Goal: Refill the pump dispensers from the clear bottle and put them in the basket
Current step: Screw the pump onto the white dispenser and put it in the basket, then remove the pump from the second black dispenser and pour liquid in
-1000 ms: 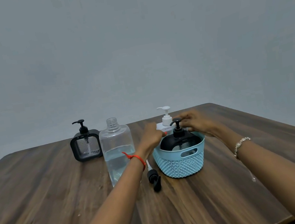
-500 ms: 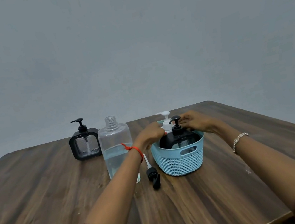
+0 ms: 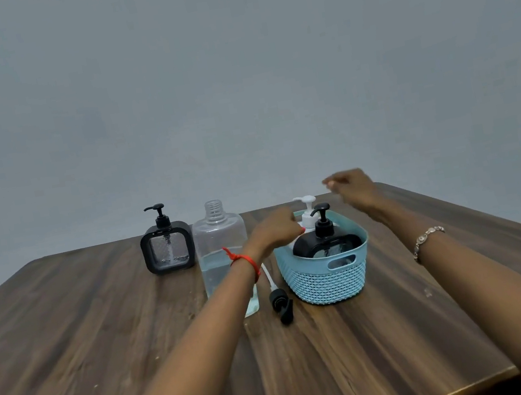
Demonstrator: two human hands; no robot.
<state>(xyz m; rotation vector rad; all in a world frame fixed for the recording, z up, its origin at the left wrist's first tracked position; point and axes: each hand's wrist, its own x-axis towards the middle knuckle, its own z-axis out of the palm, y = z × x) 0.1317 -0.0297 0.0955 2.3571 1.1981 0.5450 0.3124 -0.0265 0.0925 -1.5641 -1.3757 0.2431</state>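
Note:
A light-blue woven basket stands mid-table. Inside it sits a black pump dispenser, with a white pump dispenser just behind it. My left hand hovers at the basket's left rim, fingers curled, fingertips close to the white dispenser and nothing visibly in its grasp. My right hand is raised above and behind the basket, blurred and holding nothing. The clear bottle stands uncapped left of the basket, partly filled with liquid. A second black square dispenser stands further left.
A loose black pump head with its white tube lies on the wooden table between the clear bottle and the basket. The table's front edge runs at the lower right. A plain grey wall is behind.
Both hands were resting on the black dispenser in the basket. My right hand has let go and risen up and back; my left hand has slid to the basket's left rim.

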